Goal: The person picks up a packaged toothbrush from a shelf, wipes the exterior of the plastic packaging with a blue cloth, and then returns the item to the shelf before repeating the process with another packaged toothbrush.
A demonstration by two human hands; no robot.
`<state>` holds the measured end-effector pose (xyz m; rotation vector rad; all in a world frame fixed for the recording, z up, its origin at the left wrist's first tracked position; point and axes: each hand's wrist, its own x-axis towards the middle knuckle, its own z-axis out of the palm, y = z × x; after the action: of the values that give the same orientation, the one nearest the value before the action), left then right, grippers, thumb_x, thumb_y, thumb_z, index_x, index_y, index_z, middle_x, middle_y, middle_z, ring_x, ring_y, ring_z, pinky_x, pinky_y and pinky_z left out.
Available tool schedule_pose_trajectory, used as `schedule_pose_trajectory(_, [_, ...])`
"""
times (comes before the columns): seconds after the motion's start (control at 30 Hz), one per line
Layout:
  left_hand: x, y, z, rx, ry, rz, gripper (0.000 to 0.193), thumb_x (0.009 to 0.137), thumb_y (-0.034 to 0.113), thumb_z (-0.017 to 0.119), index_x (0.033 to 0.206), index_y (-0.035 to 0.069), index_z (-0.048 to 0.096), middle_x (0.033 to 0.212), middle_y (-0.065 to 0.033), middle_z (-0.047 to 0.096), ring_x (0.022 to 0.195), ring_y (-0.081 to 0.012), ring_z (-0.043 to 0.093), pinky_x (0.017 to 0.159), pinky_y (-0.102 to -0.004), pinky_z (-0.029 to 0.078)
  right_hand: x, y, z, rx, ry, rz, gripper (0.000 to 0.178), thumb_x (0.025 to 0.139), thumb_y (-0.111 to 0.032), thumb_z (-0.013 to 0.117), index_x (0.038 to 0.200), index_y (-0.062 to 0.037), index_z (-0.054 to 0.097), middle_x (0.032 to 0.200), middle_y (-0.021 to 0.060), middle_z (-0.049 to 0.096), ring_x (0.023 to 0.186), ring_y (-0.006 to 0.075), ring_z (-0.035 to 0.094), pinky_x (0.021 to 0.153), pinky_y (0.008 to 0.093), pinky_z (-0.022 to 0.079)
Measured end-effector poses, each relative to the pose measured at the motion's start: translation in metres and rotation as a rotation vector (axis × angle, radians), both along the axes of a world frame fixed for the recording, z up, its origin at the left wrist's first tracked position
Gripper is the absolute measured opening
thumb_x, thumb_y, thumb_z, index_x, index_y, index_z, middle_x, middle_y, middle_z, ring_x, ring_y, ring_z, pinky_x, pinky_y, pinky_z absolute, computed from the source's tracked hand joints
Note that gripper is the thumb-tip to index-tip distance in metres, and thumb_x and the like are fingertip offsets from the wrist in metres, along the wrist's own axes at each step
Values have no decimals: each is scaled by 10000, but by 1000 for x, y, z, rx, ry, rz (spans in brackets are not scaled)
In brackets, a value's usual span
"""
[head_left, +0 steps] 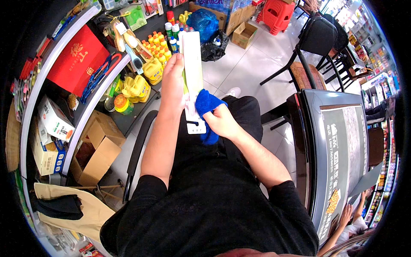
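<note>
My left hand [172,83] is closed around the left edge of a long, narrow white hanging package [193,55], held lengthwise in front of my lap. A slot for hanging shows at its near end, and a pale yellow-green strip runs along it. What is inside the package I cannot make out. In my right hand [222,122] is a bunched blue cloth [207,102], pressed against the package's right side toward the near end. Part of the cloth hangs down below that hand.
At left, curved shelves hold a red bag [79,60], white boxes and yellow bottles [153,70]; an open cardboard box [100,147] stands below. On the right is a table [314,154] with another person's hand [346,215]. Black chairs [321,36] and a red stool [276,17] stand farther off.
</note>
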<state>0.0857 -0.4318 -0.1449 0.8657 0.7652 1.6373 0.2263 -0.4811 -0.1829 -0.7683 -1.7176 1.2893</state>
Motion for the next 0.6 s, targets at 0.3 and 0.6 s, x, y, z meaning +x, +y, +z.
schedule_pose_trajectory(0.3, [15,-16,0,-3,-26,5,223,956,224,421,964,47,556,838,13,552,749,-45,514,671,-199,426,-4,48,32,9,-52,-226,166,829,-115,491,873,22,574,685,151,592,643,106,554,602,324,453])
schedule_pose_trajectory(0.6, [0,2,-2,-35,-48,108,236,955,218,408,931,34,554,801,-18,566,704,-72,536,642,-221,435,-22,33,22,-56,21,-105,173,816,-12,434,876,16,594,765,-25,583,708,29,496,622,225,430])
